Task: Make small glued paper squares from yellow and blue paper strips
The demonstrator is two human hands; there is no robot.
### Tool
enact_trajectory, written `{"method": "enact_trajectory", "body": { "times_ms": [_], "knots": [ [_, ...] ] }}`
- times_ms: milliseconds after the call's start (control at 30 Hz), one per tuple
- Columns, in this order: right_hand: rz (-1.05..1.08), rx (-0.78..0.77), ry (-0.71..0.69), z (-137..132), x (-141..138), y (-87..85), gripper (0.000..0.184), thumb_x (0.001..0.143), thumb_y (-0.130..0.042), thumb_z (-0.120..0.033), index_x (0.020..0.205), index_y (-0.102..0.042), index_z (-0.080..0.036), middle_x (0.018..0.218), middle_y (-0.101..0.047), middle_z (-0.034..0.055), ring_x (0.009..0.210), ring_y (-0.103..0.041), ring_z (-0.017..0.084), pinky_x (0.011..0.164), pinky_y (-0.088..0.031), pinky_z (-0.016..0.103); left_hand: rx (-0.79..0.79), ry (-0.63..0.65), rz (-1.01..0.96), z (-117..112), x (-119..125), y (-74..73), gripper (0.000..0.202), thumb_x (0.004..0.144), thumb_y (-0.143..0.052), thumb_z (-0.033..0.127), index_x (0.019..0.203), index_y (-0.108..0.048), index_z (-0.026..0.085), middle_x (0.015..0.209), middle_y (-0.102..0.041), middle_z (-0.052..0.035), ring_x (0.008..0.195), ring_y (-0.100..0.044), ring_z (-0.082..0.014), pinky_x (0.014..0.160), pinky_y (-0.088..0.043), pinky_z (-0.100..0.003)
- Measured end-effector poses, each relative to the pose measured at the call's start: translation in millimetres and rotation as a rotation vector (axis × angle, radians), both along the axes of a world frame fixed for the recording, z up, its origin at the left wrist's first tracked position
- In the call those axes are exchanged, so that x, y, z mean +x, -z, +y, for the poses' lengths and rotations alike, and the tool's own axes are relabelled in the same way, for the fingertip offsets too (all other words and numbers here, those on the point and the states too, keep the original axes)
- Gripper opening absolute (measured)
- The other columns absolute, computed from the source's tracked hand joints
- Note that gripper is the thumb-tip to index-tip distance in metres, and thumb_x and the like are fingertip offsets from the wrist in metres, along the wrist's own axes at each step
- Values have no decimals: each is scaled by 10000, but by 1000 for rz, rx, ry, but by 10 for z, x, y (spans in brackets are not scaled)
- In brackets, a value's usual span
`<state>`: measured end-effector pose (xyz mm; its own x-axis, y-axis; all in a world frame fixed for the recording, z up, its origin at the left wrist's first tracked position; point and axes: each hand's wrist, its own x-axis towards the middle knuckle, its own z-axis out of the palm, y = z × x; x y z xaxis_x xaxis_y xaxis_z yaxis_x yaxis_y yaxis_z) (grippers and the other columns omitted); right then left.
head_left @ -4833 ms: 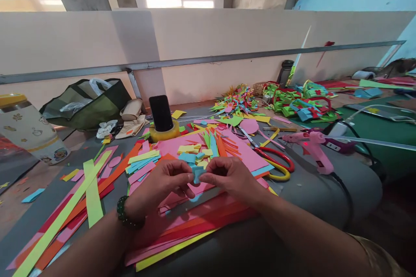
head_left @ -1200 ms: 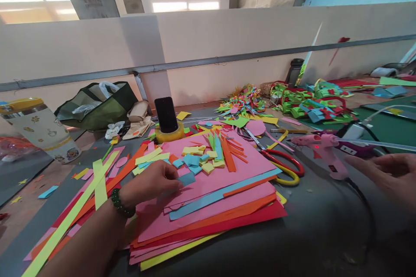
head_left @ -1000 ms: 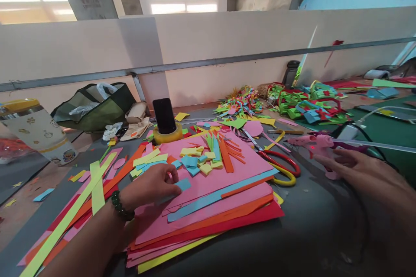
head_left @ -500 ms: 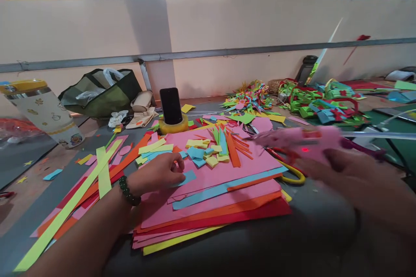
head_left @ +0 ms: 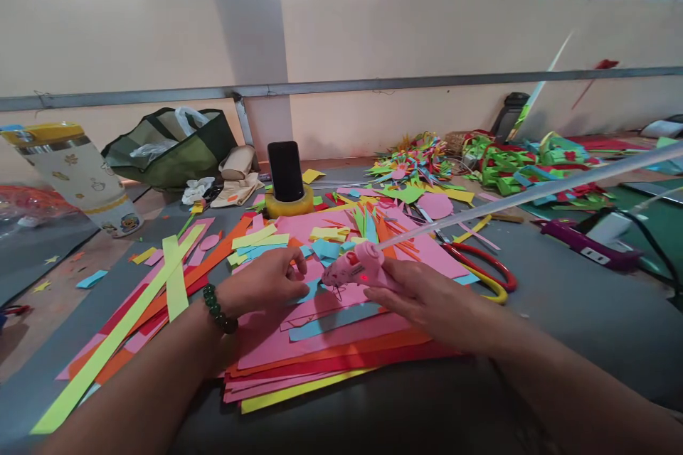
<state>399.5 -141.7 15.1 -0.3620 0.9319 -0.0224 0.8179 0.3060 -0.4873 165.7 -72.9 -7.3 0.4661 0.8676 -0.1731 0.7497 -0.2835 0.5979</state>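
Note:
My right hand (head_left: 430, 295) grips a pink hot glue gun (head_left: 355, 266), its red light lit and a long glue stick (head_left: 512, 193) running out of its back. The nozzle points at a small blue paper piece (head_left: 312, 291); whether it touches cannot be made out. My left hand (head_left: 269, 277), with a dark bead bracelet at the wrist, pinches that piece's left end over a stack of coloured paper (head_left: 331, 348). Behind the hands lie small yellow and blue paper pieces (head_left: 326, 249) and thin orange and green strips (head_left: 385, 231).
Red-and-yellow scissors (head_left: 499, 274) lie right of the stack. Long paper strips (head_left: 139, 313) cross at left, near a tumbler (head_left: 88, 181). A phone (head_left: 285, 170) leans upright by a yellow tape roll (head_left: 291, 205). Paper crafts (head_left: 496, 163) and a purple power strip (head_left: 590, 245) are on the right.
My right hand has brought the glue gun in from the right, down to the blue paper piece beside my left hand. The left hand keeps its hold on the piece.

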Motion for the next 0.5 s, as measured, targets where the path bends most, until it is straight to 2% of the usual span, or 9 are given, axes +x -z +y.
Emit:
{"method": "enact_trajectory", "body": {
  "times_ms": [133,367,500],
  "knots": [
    [-16,0,2,-23,14,-37,355,889,-405,-521,829,-545,-200,759,-623,50,688,-568,186,595,-369,269,14,10,-14,0,0,0,134,655,-560,234,779,-531,192,616,-516,39,549,-460,-122,492,-301,-216],
    [-14,41,21,42,-31,14,340,892,-415,-496,850,-553,-189,786,-629,61,664,-565,178,583,-384,270,17,5,-28,8,-13,40,135,658,-560,230,786,-531,193,599,-509,43,532,-461,-120,482,-304,-214],
    [-23,44,3,-21,-10,-21,322,886,-427,-479,846,-571,-194,773,-635,67,691,-578,198,602,-388,283,25,19,-69,23,-26,68,136,654,-568,229,782,-541,192,604,-527,37,536,-465,-121,482,-304,-213]
  ]
}}
